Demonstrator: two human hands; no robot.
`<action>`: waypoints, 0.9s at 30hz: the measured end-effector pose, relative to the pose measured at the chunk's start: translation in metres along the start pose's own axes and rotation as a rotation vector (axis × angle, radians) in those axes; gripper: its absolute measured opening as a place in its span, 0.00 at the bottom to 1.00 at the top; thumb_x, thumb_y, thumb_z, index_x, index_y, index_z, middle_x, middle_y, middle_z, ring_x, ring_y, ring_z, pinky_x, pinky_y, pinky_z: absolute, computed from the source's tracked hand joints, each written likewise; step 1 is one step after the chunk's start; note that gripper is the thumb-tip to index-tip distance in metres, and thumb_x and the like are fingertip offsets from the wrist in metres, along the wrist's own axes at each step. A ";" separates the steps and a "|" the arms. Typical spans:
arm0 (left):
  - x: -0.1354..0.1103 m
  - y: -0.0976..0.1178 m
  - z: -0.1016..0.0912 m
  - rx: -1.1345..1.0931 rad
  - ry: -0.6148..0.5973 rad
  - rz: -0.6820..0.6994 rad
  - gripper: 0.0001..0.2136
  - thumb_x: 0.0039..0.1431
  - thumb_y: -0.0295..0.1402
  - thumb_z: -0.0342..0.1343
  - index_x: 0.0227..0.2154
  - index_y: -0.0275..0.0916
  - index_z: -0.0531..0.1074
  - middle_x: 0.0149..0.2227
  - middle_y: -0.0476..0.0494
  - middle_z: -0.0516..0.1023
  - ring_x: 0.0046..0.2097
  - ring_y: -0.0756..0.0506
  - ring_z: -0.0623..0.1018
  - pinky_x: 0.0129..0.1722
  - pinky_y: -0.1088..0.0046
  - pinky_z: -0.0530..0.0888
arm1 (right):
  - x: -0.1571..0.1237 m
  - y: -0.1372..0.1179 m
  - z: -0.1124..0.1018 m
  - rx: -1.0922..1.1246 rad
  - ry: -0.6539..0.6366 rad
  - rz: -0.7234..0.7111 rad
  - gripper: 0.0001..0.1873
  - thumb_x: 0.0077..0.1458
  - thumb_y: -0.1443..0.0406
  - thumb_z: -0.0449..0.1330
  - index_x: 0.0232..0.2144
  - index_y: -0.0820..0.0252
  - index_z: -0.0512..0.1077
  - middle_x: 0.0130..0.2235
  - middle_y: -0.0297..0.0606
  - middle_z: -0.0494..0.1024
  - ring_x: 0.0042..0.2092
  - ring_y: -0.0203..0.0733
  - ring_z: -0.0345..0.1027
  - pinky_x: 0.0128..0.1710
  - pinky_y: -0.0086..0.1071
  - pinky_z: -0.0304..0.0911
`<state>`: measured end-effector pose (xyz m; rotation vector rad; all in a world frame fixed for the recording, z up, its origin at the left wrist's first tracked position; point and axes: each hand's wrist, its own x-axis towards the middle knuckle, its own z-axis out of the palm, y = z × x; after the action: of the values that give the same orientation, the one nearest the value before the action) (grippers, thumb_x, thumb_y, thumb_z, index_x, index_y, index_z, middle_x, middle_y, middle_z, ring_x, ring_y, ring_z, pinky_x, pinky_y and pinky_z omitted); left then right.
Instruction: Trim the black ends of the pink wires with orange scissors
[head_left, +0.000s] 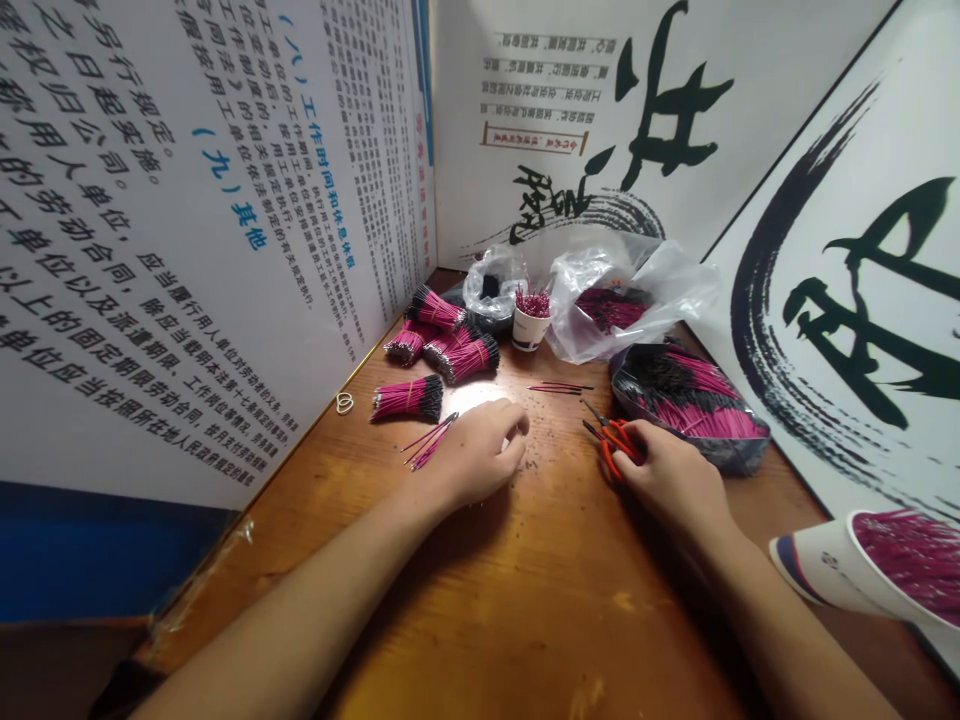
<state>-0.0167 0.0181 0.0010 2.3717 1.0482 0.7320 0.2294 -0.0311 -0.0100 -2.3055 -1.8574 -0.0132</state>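
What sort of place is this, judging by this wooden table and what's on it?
Probably a small hand-assembly workstation for wire work, set up in a corner. Rubber-banded bundles of pink wires lie on the wooden table, the right hand holds orange-handled pliers, and printed labour-rule boards stand alongside.

Chinese-text wall panel [210, 220], calligraphy poster [847, 300], wooden tabletop [525, 620], rubber band [344, 403]

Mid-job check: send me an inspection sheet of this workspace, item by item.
surface: wooden tabletop, dark specks near the hands.
job's things: orange-handled pliers.
clutter: rubber band, plastic bags, white cup.
hands: right hand holds the pliers; left hand holds nothing visible, beside loose wires.
cables: rubber-banded pink wire bundles, black-tipped.
surroundings: printed Chinese-text boards.
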 end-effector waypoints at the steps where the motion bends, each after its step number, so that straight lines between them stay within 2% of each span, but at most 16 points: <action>1: 0.000 0.000 0.000 0.001 0.002 0.001 0.06 0.58 0.25 0.47 0.32 0.38 0.68 0.34 0.45 0.74 0.38 0.45 0.72 0.39 0.68 0.67 | 0.000 0.000 0.000 0.002 0.008 0.001 0.12 0.57 0.60 0.56 0.42 0.54 0.73 0.43 0.39 0.82 0.42 0.50 0.76 0.32 0.33 0.58; 6: 0.000 0.002 -0.002 -0.011 -0.013 -0.017 0.06 0.57 0.24 0.47 0.32 0.38 0.68 0.34 0.45 0.74 0.37 0.45 0.72 0.38 0.69 0.67 | -0.001 0.000 0.003 0.016 -0.004 -0.024 0.14 0.58 0.61 0.55 0.46 0.54 0.72 0.45 0.40 0.81 0.43 0.51 0.76 0.33 0.34 0.59; 15: -0.001 0.002 0.000 0.001 -0.031 -0.014 0.06 0.58 0.25 0.47 0.33 0.38 0.69 0.34 0.44 0.74 0.37 0.46 0.71 0.37 0.68 0.67 | -0.002 -0.001 0.002 0.102 -0.033 -0.046 0.11 0.53 0.60 0.58 0.39 0.53 0.75 0.37 0.36 0.82 0.38 0.49 0.76 0.30 0.33 0.58; 21: 0.000 0.001 0.000 -0.020 -0.017 -0.009 0.06 0.58 0.25 0.47 0.32 0.38 0.69 0.34 0.45 0.74 0.37 0.46 0.71 0.37 0.68 0.67 | -0.003 0.001 0.003 0.232 0.048 -0.060 0.14 0.50 0.60 0.59 0.40 0.55 0.77 0.40 0.41 0.83 0.40 0.50 0.76 0.33 0.36 0.64; 24: -0.001 0.005 0.001 -0.099 0.009 0.010 0.06 0.60 0.26 0.47 0.33 0.38 0.69 0.34 0.46 0.73 0.37 0.46 0.71 0.38 0.69 0.66 | -0.010 -0.006 -0.001 0.459 0.060 -0.126 0.17 0.52 0.58 0.57 0.42 0.59 0.75 0.40 0.42 0.83 0.38 0.45 0.77 0.35 0.34 0.68; 27: -0.002 0.013 0.004 -0.341 0.004 -0.012 0.05 0.63 0.31 0.49 0.35 0.38 0.69 0.32 0.48 0.72 0.35 0.48 0.70 0.35 0.71 0.66 | -0.020 -0.020 -0.009 0.880 -0.035 -0.148 0.16 0.50 0.58 0.60 0.38 0.62 0.76 0.34 0.43 0.82 0.33 0.44 0.77 0.30 0.32 0.70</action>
<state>-0.0086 0.0077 0.0047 2.0713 0.8600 0.8378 0.2062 -0.0475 -0.0009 -1.5591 -1.5747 0.6793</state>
